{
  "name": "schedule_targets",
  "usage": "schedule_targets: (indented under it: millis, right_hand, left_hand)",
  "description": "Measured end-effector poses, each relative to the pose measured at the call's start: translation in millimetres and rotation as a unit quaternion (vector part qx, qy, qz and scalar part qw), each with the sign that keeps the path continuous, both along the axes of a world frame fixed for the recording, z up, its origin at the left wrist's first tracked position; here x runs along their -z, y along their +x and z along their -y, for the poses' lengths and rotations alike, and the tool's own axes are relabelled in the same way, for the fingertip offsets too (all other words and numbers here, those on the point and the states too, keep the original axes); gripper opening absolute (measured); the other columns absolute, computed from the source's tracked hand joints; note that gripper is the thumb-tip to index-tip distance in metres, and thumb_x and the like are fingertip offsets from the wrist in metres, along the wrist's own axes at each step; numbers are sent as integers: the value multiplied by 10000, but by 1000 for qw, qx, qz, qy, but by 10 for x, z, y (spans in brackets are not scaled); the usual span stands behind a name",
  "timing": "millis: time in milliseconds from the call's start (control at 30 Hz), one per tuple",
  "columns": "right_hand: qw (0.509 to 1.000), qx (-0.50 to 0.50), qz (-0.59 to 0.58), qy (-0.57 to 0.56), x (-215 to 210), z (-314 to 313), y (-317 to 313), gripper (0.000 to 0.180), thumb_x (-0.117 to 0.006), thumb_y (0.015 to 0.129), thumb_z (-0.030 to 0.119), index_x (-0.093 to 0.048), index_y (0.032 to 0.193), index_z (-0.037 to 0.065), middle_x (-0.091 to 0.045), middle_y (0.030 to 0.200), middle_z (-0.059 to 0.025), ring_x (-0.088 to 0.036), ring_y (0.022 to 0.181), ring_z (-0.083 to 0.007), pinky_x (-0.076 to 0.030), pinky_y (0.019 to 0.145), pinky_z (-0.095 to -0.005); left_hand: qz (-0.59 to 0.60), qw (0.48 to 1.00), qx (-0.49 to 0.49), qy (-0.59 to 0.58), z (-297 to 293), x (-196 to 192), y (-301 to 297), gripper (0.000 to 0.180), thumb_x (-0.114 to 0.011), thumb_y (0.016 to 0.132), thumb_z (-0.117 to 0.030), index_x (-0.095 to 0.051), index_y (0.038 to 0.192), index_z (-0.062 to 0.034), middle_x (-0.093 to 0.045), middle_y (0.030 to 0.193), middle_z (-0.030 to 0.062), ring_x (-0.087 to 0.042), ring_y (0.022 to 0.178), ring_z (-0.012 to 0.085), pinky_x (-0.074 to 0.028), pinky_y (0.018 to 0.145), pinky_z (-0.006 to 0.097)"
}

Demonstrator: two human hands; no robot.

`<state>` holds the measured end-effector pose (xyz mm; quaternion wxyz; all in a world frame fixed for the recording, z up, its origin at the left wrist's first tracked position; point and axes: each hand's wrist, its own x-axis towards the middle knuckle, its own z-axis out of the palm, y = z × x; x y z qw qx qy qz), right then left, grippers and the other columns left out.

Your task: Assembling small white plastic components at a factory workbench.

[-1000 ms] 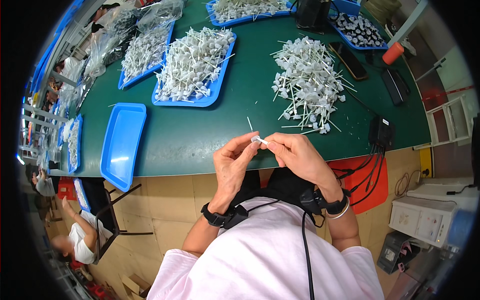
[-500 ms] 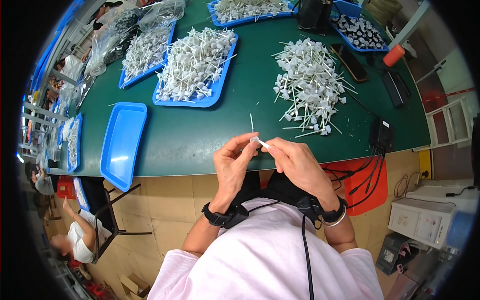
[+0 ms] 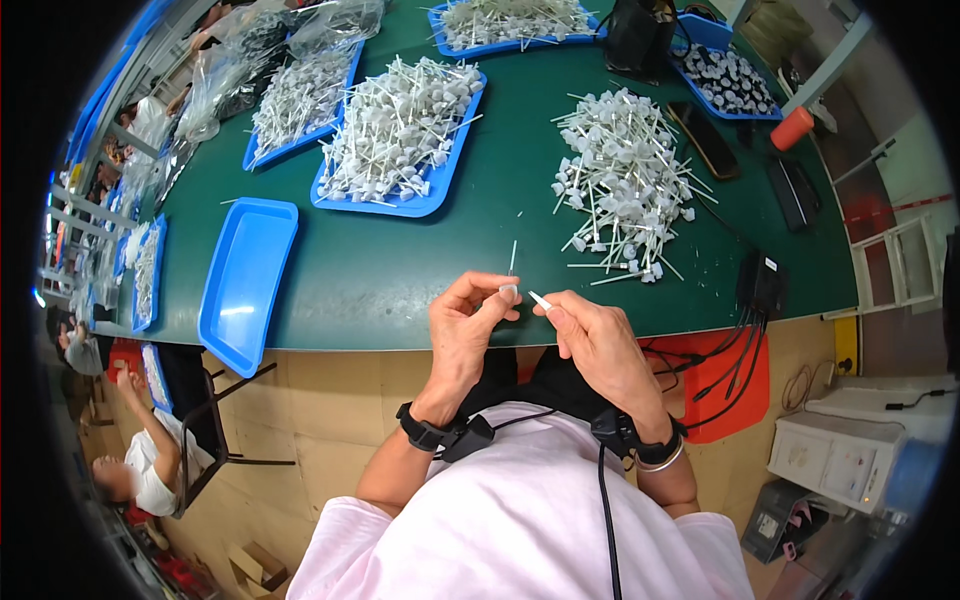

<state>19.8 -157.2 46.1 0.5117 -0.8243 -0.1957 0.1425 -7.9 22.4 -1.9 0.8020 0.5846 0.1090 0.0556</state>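
Observation:
Close to the table's near edge, my left hand [image 3: 460, 335] pinches a small white plastic pump head [image 3: 509, 293]. Its thin tube [image 3: 514, 258] points away from me over the green table. Facing it, my right hand [image 3: 604, 345] has thumb and fingers closed on a small white pointed piece [image 3: 539, 299], whose tip aims at the pump head. A short gap separates the two pieces. Beyond my right hand lies a loose pile of similar white pump heads with thin tubes [image 3: 625, 180].
Blue trays [image 3: 452, 180] heaped with similar parts stand at the back left. A shallow blue tray [image 3: 245, 275] overhangs the near edge at left. A phone [image 3: 704, 140], a black box with cables [image 3: 760, 280] and a tray of dark-and-white parts [image 3: 740, 110] lie at right. Another person [image 3: 165, 450] sits far left.
My right hand has drawn back slightly to the right with the pointed piece, parting it from the pump head. My left hand keeps its pinch. The whole view has shifted a little.

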Motion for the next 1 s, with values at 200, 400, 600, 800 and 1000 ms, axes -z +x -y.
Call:
schedule_targets:
  millis: [200, 400, 600, 800, 1000]
  right_hand:
    - [979, 25, 196, -43, -7, -97, -21, 112, -582, 977, 139, -598, 1008, 33, -616, 746, -152, -624, 600, -347, -450, 523, -442]
    - [961, 38, 255, -98, 26, -184, -35, 95, -602, 955, 126, -596, 1010, 49, -624, 750, -129, -627, 586, -342, -469, 491, -433]
    - [952, 44, 263, -149, 27, -237, -52, 106, -601, 933, 94, -593, 1030, 52, -627, 755, -123, -655, 589, -334, -502, 492, -424]
    - [946, 34, 236, -222, 5, -312, -115, 190, -588, 894, 50, -573, 1081, 20, -648, 803, -154, -675, 608, -351, -542, 524, -419]
    - [945, 8, 232, -231, -37, -345, -58, 154, -596, 867, 31, -578, 1014, -12, -652, 759, -182, -676, 615, -356, -541, 531, -423]
  left_hand:
    - [-31, 999, -9, -12, 32, -90, 32, 172, -696, 921, -72, -711, 1076, 1, -716, 981, 72, -679, 875, 126, -561, 681, 260]
    - [-11, 999, -25, 31, 65, -113, 8, 196, -706, 916, -73, -711, 1095, 7, -714, 961, 64, -667, 862, 108, -577, 666, 251]
    - [11, 996, -39, 74, 92, -77, 19, 174, -700, 914, -53, -714, 1077, 5, -706, 960, 57, -648, 840, 91, -579, 664, 241]
    - [16, 991, -66, 117, 127, 6, 4, 158, -677, 911, -27, -716, 1063, -3, -700, 938, 49, -638, 809, 80, -562, 682, 225]
    - [62, 965, -114, 228, 158, 12, -7, 167, -675, 892, -8, -719, 1053, 1, -700, 911, 52, -643, 797, 93, -559, 722, 235]
